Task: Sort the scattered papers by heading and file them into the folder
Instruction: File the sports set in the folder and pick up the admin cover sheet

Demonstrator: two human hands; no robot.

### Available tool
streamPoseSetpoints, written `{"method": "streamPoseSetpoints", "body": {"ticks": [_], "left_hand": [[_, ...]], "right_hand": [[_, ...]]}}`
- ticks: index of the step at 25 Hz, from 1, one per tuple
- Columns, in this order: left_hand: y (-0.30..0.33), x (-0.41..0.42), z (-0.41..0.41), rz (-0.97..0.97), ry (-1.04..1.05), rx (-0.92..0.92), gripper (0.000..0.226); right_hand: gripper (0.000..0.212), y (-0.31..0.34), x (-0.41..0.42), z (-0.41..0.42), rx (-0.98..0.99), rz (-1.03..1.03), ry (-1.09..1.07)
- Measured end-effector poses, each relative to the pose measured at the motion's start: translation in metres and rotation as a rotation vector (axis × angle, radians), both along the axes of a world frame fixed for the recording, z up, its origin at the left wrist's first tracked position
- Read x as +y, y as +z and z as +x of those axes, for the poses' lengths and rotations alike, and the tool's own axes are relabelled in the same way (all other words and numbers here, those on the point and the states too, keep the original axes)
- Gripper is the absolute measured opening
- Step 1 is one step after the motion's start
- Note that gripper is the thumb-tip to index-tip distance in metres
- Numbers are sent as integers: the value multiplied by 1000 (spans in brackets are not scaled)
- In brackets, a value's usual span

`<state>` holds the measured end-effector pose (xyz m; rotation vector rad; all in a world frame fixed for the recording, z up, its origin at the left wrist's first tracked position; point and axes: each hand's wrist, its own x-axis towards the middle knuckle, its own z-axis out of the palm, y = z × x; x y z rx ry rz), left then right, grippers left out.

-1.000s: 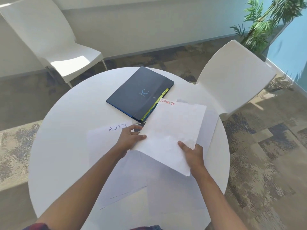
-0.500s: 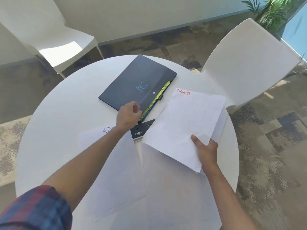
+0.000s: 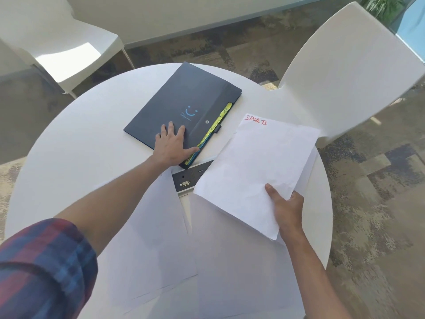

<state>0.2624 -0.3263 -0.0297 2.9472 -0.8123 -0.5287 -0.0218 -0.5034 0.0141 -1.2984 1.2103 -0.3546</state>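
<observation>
Dark navy tabbed folder (image 3: 184, 111): we are pressing our left hand (image 3: 171, 147), fingers spread, steadying it for opening; right hand (image 3: 286, 207) fingers are pinching the white "SPORTS" sheet (image 3: 255, 171).

the dark folder (image 3: 184, 107) lies closed and flat at the table's far side, a blue smile on its cover, yellow tabs along its right edge. the sheet headed "sports" (image 3: 257, 171) in red is held tilted just right of it. other white papers (image 3: 156, 238) lie flat nearer.
</observation>
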Motion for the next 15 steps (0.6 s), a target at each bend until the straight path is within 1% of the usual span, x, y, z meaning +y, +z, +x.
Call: {"method": "streamPoseSetpoints", "body": {"ticks": [2,6,9,11,15], "left_hand": [[3,2,4,22,-33,17,84],[9,5,9,70,-75,34,83],[8,5,9,73,-86,-4,78],[5,5,8,72,-71,-24,82],[9,0,10,104,-54,26,95]], "right_hand": [[8,-1,2,0,7,6,3],[7,-1,7,4,7,16,17],[7,-1,9,6,4,20,25],[7,-1,10,7,-2,26,33],[6,0,11,9,-17,31,43]]}}
